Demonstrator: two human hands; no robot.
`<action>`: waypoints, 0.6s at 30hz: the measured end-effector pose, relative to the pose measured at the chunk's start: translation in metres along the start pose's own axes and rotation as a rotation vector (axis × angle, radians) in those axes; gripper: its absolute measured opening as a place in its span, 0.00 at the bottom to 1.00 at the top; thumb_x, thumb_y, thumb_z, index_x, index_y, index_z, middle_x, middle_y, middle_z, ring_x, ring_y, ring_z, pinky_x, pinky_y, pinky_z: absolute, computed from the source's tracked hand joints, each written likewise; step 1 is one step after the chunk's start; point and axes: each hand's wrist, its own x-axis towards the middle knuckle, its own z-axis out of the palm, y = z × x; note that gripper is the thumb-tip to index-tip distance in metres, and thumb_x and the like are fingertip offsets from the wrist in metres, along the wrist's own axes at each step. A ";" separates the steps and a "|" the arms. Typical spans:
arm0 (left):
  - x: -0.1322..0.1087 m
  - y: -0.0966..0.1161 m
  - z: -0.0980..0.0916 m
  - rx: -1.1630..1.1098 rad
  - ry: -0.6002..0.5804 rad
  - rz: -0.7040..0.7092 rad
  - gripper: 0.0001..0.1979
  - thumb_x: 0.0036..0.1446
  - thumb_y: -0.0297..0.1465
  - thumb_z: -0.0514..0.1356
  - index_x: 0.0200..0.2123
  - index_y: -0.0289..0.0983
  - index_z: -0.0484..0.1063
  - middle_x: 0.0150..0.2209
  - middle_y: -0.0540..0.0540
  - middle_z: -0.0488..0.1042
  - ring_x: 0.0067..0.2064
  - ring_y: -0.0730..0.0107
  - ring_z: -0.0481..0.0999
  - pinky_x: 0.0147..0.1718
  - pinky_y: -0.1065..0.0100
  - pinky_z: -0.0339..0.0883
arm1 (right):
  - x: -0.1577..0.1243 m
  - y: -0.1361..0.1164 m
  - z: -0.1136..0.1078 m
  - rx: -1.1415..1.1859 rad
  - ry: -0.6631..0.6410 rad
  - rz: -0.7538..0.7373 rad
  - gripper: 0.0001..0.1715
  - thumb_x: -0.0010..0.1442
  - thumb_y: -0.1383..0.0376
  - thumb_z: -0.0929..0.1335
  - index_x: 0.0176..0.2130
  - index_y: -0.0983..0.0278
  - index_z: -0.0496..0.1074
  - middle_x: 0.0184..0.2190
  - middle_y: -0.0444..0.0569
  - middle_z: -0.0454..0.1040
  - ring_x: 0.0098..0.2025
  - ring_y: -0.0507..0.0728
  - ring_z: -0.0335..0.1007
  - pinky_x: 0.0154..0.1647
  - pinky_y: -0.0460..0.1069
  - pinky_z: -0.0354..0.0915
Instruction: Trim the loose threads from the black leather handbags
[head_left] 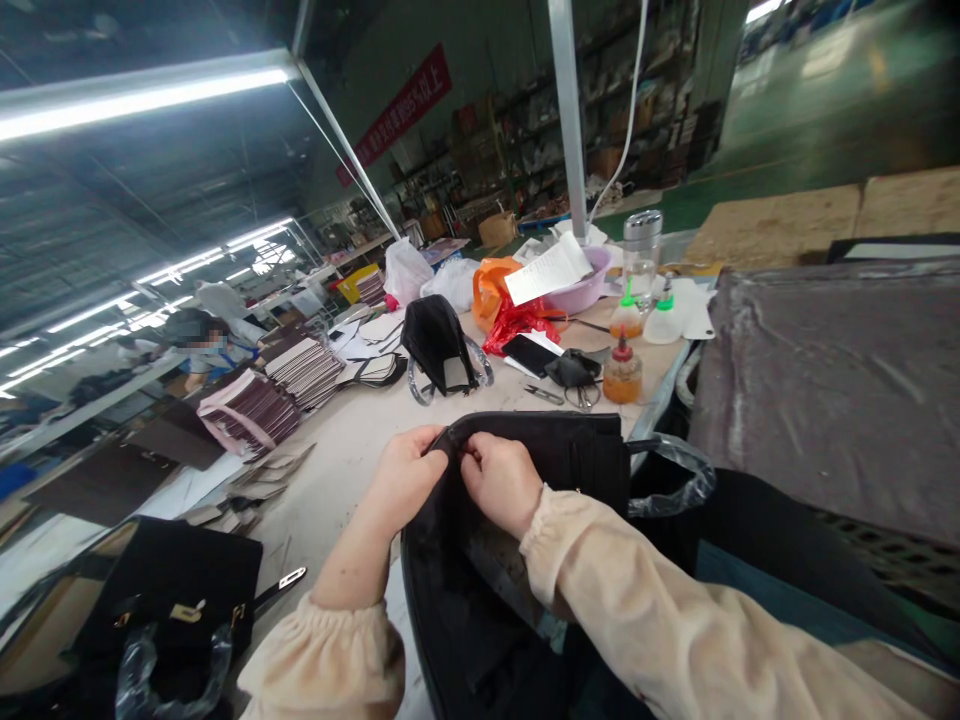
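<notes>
Right now we are holding a black bag point(450, 620) close in front of us, at the near edge of the table point(352, 450), with its wide mouth facing up toward us. Our left hand point(405, 475) is gripping the rim at its far bend, pinching it between the thumb and the bent fingers. Our right hand point(501, 480) is closing on the inner side of the same rim, just beside the left, with its fingers curled in and their tips hiding from view. Our right forearm is crossing over the open mouth, and a handle point(675, 485) wrapped in clear plastic is sticking out on the right side of the bag.

Beyond our hands, a second bag point(433, 335), also black, is standing on the table with its plastic-wrapped handles out to the sides. To its right, a phone point(529, 354), small snips point(544, 394) and a bottle with a red cap point(622, 380) are sitting near one another. Two bottles with green tips point(664, 322) are standing behind these, close to a clear jar with a shiny lid point(643, 240). A sheet of paper point(550, 270) is leaning across a purple basin point(589, 290), beside an orange plastic bag point(489, 290). At the lower left, a third bag point(184, 570) is showing its gold-coloured clasp, and farther back stacks of dark panels point(259, 412) are lining the table.
</notes>
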 end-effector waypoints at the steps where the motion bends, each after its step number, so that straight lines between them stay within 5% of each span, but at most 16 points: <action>1: 0.000 0.000 0.000 0.000 0.004 -0.002 0.19 0.42 0.25 0.51 0.38 0.33 0.74 0.25 0.51 0.73 0.26 0.72 0.69 0.23 0.75 0.58 | 0.001 -0.001 -0.001 -0.039 -0.014 -0.012 0.10 0.57 0.68 0.61 0.34 0.64 0.71 0.28 0.49 0.76 0.31 0.55 0.73 0.33 0.46 0.61; 18: 0.007 0.006 0.006 0.162 0.067 0.086 0.13 0.53 0.36 0.54 0.34 0.34 0.75 0.33 0.48 0.77 0.35 0.66 0.73 0.36 0.70 0.64 | 0.003 0.001 -0.006 -0.239 -0.023 -0.132 0.07 0.56 0.67 0.61 0.32 0.63 0.68 0.29 0.48 0.74 0.30 0.55 0.70 0.28 0.47 0.58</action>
